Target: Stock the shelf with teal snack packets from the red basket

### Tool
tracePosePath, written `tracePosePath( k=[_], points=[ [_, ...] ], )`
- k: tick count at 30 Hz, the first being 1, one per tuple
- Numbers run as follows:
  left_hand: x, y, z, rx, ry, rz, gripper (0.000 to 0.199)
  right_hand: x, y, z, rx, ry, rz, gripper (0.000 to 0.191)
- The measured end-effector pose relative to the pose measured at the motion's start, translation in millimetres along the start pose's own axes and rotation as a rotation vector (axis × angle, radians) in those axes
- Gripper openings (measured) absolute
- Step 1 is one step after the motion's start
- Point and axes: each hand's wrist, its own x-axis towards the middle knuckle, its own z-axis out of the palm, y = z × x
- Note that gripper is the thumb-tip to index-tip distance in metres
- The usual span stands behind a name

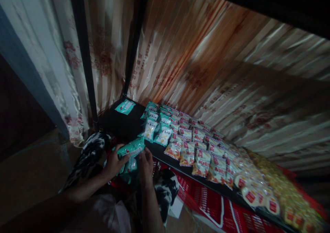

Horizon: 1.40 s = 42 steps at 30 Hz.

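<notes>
Two hands [130, 160] are pinching a green packet [132, 147] by its ends, its long axis slanting up rightward; shelf packets [163, 134] are showing Chinese characters.

Head view: your left hand [115, 162] and right hand [146, 162] are holding a teal packet [132, 147] beside the black shelf [117, 121].
</notes>
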Motion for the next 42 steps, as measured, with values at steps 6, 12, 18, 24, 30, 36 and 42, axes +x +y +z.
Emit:
tracePosePath(
  k=[6,12,18,24,30,36,42],
  points=[
    [0,-2,0.6,0.127,0.072,0.149,0.038,-7,-6,16,0.204,-0.084,0.096,0.032],
    [7,-9,1.3,0.298,0.139,0.472,0.031,-10,-21,25,0.190,-0.104,0.132,0.031],
    [3,-13,-1.3,0.441,0.117,0.670,0.035,-15,-24,30,0.181,-0.199,0.184,0.045],
    [-4,-19,-3.3,0.486,0.085,0.689,0.039,-12,-24,38,0.128,-0.223,0.162,0.049],
    [-4,-24,-6.4,0.478,0.054,0.665,0.047,-5,-19,46,0.125,-0.160,0.178,0.056],
    [-2,-30,-8.4,0.480,0.045,0.647,0.061,-1,-23,55,0.101,-0.114,0.181,0.050],
    [7,-33,-16.8,0.509,0.034,0.649,0.054,7,-23,64,0.081,-0.105,0.132,0.042]
  ],
)
